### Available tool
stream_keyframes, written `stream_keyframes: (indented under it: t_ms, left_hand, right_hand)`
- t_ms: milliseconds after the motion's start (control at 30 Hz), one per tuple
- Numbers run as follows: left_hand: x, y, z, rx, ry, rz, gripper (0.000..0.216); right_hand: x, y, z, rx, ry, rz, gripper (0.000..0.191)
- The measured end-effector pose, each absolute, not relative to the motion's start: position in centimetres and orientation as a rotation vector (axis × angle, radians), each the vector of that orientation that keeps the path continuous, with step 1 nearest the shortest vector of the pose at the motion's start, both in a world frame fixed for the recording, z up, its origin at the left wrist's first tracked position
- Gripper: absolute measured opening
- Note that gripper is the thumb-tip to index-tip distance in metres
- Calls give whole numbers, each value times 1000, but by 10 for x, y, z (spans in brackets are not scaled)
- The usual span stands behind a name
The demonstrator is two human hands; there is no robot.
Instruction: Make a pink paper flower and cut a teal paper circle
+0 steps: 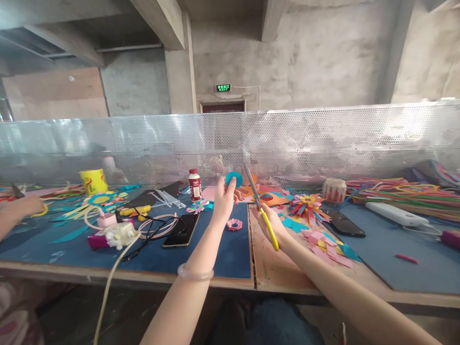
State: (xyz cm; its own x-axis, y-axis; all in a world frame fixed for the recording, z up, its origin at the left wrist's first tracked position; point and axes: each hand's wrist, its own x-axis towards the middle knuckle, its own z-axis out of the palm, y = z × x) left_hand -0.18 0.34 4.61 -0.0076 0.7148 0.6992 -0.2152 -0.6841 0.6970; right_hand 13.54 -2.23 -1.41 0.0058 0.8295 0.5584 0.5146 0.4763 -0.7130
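My left hand (pixel 225 195) is raised over the table and pinches a small teal paper disc (pixel 233 179) between its fingers. My right hand (pixel 268 222) grips yellow-handled scissors (pixel 258 201), blades pointing up and away, just right of the disc and apart from it. A pale bangle (pixel 195 272) sits on my left wrist. Below my hands lie a small pink paper flower (pixel 234 224) and the blue mat (pixel 217 248).
A black phone (pixel 181 230), a red-capped bottle (pixel 194 185), a yellow tape roll (pixel 93 181) and paper flowers (pixel 307 204) lie about. Another phone (pixel 343 223), a white power bank (pixel 396 213) and coloured strips (pixel 412 192) are right. Another person's hand (pixel 23 206) is at far left. A perforated metal screen (pixel 327 139) backs the table.
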Motion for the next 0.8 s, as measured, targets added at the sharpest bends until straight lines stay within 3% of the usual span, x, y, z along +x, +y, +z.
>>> stream_keyframes:
  t_ms: [533, 800]
  left_hand:
    - [7, -4, 41, 1683, 530, 1806, 31]
    - [7, -3, 41, 1659, 564, 1811, 33]
  right_hand:
    - [130, -25, -17, -1125, -1744, 460, 10]
    - [131, -28, -16, -1132, -1754, 426, 10]
